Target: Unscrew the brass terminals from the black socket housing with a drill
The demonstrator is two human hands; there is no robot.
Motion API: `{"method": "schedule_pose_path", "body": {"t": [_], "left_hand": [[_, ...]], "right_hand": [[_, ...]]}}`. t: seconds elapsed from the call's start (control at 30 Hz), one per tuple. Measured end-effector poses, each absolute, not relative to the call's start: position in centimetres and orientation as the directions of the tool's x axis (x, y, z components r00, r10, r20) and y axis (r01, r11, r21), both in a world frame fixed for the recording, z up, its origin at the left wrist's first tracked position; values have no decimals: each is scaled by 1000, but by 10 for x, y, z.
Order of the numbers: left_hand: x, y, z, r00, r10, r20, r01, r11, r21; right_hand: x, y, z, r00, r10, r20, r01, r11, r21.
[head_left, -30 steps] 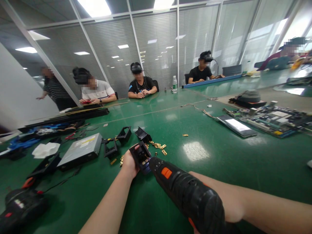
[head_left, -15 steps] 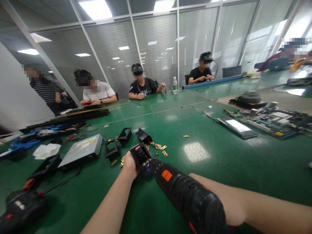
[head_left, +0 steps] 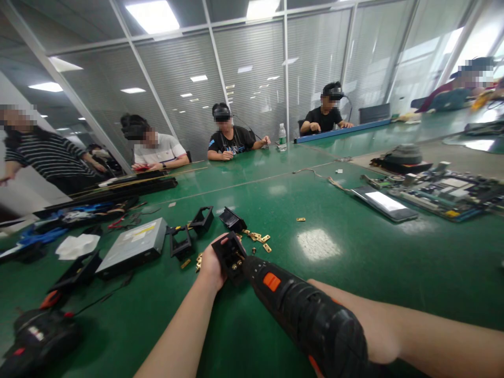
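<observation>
My left hand is closed around a black plastic housing, its open side tilted up toward me. Inside the housing, small brass-coloured parts show near its lower right. My right hand grips a black power screwdriver with an orange switch; the tool's body hides most of the fingers. Its nose reaches the housing's right edge, and the tip is partly hidden there. Small brass plates lie scattered just beyond the housing. Beside them stand black plastic frames.
A silver disc drive lies left, near white tissue. Another power tool is at lower left. Right are a phone-like slab and circuit boards. Several people sit across the green table; one stands at far left.
The housing is tilted slightly differently, and a bluish glow in it is gone. The screwdriver stays against it. The standing person at far left has moved left; the person at back right has spread their hands.
</observation>
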State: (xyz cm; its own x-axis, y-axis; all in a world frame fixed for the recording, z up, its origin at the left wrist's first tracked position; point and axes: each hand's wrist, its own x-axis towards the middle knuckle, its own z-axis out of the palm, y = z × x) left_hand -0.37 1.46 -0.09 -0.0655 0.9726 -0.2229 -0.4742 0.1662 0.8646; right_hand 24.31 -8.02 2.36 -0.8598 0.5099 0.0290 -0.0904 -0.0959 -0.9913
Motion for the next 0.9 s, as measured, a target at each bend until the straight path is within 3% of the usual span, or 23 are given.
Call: {"method": "schedule_pose_path", "body": {"t": [0.23,0.63,0.9], "left_hand": [[-5,14,-4,-34,989,-141,-430,113,896],[-6,14,-3,2,993,-117,-407,108,907],[-4,12,2,-6,987,-164,-428,145,892]], "right_hand": [[242,-80,23,-844,536,-31,-33,-109,-994],[240,-78,20,-876,479,53,-39,39,-998],[240,-79,22,-848,529,1,-34,-53,-998]]}}
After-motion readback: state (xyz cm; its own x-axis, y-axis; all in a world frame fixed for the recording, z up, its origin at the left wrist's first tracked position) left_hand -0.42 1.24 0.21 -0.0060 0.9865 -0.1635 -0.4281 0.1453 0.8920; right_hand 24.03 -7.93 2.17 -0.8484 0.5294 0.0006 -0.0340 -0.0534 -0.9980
